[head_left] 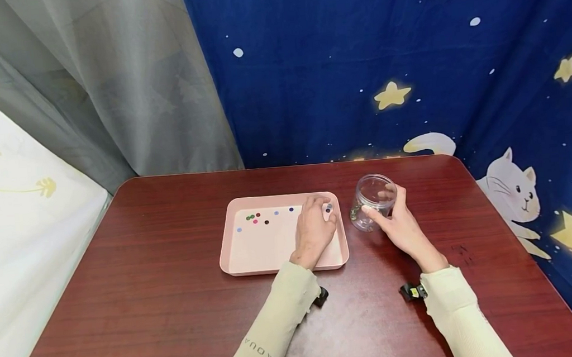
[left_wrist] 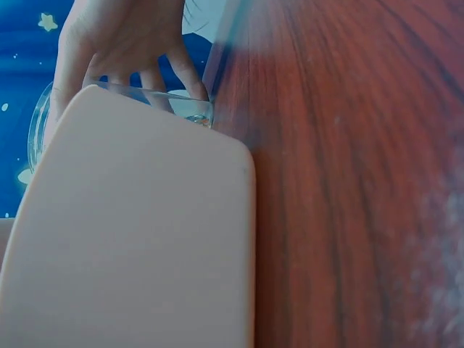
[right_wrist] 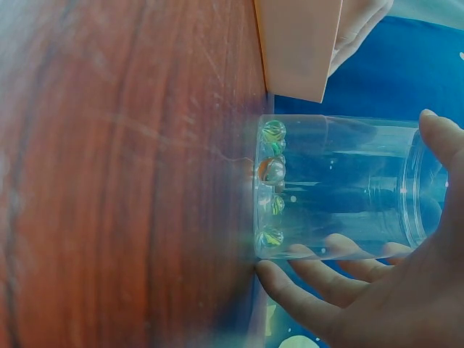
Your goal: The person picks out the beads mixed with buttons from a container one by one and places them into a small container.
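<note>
The jar (head_left: 372,201) is clear plastic, open at the top, and stands upright on the desk (head_left: 174,299) just to the right of the tray (head_left: 251,254), near its far right corner. In the right wrist view about five glass marbles (right_wrist: 272,171) lie on the jar's bottom, against the wall nearest the desk edge of that picture. The right hand (head_left: 399,226) wraps the jar from the side, fingers curled round its wall and thumb near the rim, clamped on it.

The tray is pink, shallow and rectangular. About eight small marbles (head_left: 255,218) lie scattered along its far side, green, red, dark and blue ones, most of them toward the far left corner and a few nearer the middle. The left hand (head_left: 315,226) rests inside the tray at its far right corner, fingers bent down over a marble or two there; whether the fingertips pinch one cannot be told. The left wrist view shows only the tray's outer wall (left_wrist: 138,239), the jar behind it and the right hand's fingers (left_wrist: 163,72) on the jar.

Both sleeves are pale. Behind the desk hang a grey curtain (head_left: 122,85) and a blue cloth (head_left: 357,55) with stars and a cat.
</note>
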Tool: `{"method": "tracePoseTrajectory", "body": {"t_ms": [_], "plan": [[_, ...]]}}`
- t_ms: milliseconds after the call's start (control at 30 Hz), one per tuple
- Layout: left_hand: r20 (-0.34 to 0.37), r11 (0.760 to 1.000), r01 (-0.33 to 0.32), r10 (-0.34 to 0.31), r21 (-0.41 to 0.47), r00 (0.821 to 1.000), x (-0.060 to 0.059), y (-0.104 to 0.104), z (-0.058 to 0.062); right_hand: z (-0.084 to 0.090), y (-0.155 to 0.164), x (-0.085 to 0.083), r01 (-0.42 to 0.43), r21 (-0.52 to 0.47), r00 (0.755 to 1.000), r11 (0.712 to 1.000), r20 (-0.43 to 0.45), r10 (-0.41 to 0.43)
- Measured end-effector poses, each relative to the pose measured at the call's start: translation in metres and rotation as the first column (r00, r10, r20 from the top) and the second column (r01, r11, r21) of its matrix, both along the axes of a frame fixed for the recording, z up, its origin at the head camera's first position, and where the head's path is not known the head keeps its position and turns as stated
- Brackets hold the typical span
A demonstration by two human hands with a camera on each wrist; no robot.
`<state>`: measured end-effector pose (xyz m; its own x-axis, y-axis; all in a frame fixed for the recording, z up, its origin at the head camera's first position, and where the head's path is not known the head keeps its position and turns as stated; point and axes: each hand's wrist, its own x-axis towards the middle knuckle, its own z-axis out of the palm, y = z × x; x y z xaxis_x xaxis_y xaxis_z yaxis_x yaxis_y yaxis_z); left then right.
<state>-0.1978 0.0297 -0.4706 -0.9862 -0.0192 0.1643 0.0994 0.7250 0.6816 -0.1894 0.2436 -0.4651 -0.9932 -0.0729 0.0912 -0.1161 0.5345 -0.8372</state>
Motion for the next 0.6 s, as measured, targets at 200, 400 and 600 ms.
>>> {"method": "tracePoseTrajectory", "body": {"t_ms": [200,400,600], "plan": [[0.006,0.999,0.002,-0.002,-0.043,1.0,-0.0005,-0.0009,0.0002,0.0004,0.0,0.0002,-0.004,-0.006,1.0,1.0,0.005,0.004],[-0.004,0.998,0.011,-0.011,-0.064,1.0,-0.0005,-0.0014,-0.0003,0.0008,-0.0004,-0.0005,-0.003,-0.006,1.0,1.0,-0.003,0.003],[0.006,0.996,0.024,-0.023,-0.087,1.0,0.0002,-0.0023,-0.0019,0.0004,-0.0007,-0.0009,-0.004,-0.005,1.0,1.0,-0.002,0.004]]}}
